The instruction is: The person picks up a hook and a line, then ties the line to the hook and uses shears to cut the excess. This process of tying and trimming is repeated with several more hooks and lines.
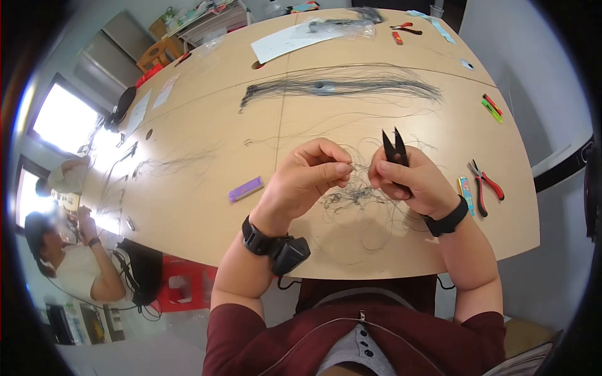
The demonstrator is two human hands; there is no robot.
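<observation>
My left hand [313,170] is closed, with thumb and forefinger pinching a thin strand whose far end is hard to trace. Held in my right hand [417,185] is a pair of black thread snips [390,149], blades pointing away from me and apart at the tips. The two hands hover close together over the table, fingertips not touching. Under and between them lies a loose tangle of thin dark strands [357,197], partly covered by my hands. Farther off, a long bundle of dark strands [351,88] stretches across the table, gathered at its left end.
Red-handled pliers [481,188] and a patterned blue packet [465,195] lie right of my hand. A purple case [246,189] sits at left. Markers [492,108], white paper [295,42] and another tool [406,28] are farther away. A person [81,257] sits at the left side.
</observation>
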